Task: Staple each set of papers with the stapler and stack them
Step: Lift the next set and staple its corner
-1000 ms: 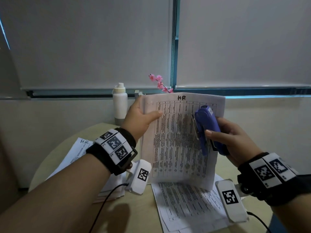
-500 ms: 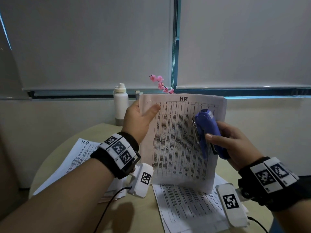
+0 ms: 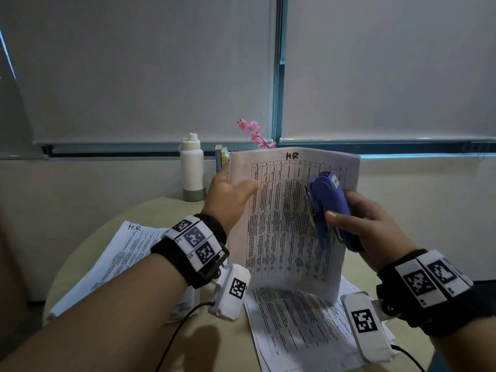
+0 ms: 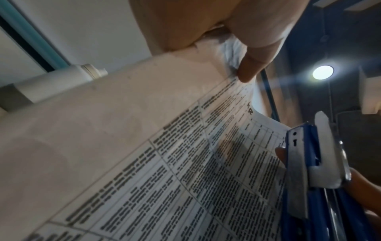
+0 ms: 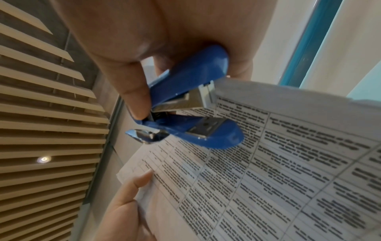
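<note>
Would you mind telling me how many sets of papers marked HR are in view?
2: one set held upright by the left hand, and one pile lying on the table's left side. The sheets below show no visible marking.

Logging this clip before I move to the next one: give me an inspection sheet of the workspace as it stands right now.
Surface: round beige table, mostly covered by papers.
Job's things: HR paper set held upright above the table; blue stapler at its right edge, mouth open, not yet on a corner; a second HR set lies left; loose printed sheets lie in front.
Clutter: white bottle, books, pink flowers at the far edge.
Grips: left hand pinches the held set's upper left corner; right hand grips the stapler.
Cables: black leads run from both wrist cameras.
Surroundings: lowered white blinds, teal window frame.
</note>
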Demonstrator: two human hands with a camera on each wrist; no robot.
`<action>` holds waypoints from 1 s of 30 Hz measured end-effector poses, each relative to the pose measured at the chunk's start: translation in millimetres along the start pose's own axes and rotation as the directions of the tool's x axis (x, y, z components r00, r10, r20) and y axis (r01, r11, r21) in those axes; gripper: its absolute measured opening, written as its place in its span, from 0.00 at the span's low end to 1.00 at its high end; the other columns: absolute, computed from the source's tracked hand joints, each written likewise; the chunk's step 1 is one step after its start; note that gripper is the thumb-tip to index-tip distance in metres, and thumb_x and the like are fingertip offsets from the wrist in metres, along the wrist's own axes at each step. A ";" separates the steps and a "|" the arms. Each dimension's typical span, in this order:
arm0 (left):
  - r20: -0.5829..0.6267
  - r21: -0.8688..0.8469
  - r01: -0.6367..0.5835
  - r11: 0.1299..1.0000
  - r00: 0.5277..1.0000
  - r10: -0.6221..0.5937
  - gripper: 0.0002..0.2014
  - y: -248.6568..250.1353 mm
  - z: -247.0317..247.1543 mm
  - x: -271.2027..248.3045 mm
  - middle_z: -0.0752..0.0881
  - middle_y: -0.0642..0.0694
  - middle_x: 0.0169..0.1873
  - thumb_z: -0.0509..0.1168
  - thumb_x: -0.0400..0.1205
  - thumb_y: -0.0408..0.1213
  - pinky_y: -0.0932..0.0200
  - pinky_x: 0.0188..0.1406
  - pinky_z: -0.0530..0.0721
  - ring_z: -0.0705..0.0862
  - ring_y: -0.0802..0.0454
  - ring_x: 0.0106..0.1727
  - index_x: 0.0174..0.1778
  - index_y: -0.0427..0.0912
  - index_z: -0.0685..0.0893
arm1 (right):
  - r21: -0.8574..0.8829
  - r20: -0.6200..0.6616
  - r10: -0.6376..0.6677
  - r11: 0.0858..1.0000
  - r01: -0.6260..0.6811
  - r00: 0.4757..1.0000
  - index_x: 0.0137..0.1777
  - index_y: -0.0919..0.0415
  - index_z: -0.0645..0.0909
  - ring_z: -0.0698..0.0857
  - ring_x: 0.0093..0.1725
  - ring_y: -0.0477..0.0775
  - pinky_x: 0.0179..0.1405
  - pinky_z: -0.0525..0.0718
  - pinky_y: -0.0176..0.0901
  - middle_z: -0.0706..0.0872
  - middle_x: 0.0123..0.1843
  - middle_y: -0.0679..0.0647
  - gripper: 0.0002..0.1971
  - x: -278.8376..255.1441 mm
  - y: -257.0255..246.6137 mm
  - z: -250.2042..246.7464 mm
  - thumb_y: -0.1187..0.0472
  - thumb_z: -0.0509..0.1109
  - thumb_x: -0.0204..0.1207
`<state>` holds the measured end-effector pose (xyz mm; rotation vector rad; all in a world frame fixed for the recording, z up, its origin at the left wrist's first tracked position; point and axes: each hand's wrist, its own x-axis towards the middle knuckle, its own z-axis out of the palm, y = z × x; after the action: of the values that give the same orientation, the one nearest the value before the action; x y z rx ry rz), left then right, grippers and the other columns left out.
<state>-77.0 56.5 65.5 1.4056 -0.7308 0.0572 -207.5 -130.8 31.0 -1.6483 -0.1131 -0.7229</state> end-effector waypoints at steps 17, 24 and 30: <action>0.038 0.038 0.094 0.995 0.995 -0.096 0.06 -8.2 -7.2 0.0 0.90 0.44 0.52 0.67 0.81 0.35 0.39 0.61 0.84 0.88 0.46 0.55 0.50 0.49 0.85 | -0.082 -0.028 0.087 0.993 -0.089 0.996 0.50 0.56 0.86 0.85 0.49 0.58 0.53 0.82 0.51 0.88 0.47 0.59 0.11 -1.3 -0.9 -2.0 0.67 0.74 0.69; 0.033 0.113 0.069 0.991 0.997 -0.073 0.07 -3.1 -2.4 2.9 0.88 0.48 0.52 0.66 0.82 0.35 0.46 0.57 0.87 0.87 0.49 0.54 0.54 0.49 0.84 | -0.032 -0.341 -0.340 0.936 0.350 0.876 0.51 0.50 0.74 0.77 0.25 0.38 0.23 0.75 0.28 0.84 0.34 0.43 0.15 -3.0 -44.1 4.6 0.71 0.70 0.72; 0.092 0.121 0.030 0.992 0.995 -0.042 0.09 3.0 12.5 -0.5 0.87 0.45 0.51 0.64 0.83 0.35 0.57 0.45 0.88 0.87 0.49 0.51 0.59 0.45 0.82 | 0.217 -0.445 -0.259 0.898 0.384 0.857 0.52 0.60 0.74 0.81 0.34 0.55 0.35 0.79 0.46 0.81 0.40 0.62 0.17 52.1 -99.5 34.5 0.62 0.73 0.65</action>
<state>-84.1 46.0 67.7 1.5435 -0.7905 0.0061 -198.4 -93.3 142.0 -1.1687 -0.1964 -1.2356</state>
